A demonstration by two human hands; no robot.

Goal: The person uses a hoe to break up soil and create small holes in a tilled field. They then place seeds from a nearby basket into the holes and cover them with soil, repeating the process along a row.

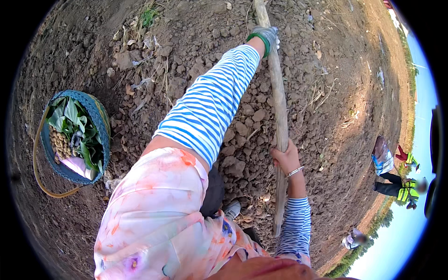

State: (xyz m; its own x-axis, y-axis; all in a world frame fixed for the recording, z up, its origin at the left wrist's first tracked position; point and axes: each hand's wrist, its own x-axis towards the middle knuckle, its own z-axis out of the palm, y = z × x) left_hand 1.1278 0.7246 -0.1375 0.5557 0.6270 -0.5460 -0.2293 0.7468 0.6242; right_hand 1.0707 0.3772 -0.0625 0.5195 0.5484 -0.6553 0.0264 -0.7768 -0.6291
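A long wooden pole (279, 94), like a tool handle, runs from the top edge down to beside my body. My left hand (267, 36), in a grey glove with a green band at the wrist, is closed around its upper part. Lower down, my right hand (287, 157) grips the same wood, bare and with a silver bracelet on the wrist. The pole's far end lies beyond the view, so what it bears is hidden. Beneath it is loose, cloddy brown soil (241, 129).
A blue woven basket (75, 178) with green leaves, peanuts and a pale pink object stands on the left. My shoe (231, 210) is near the pole's lower end. At the far right are a person in a yellow vest (407, 190), a white-blue sack (383, 162) and other people.
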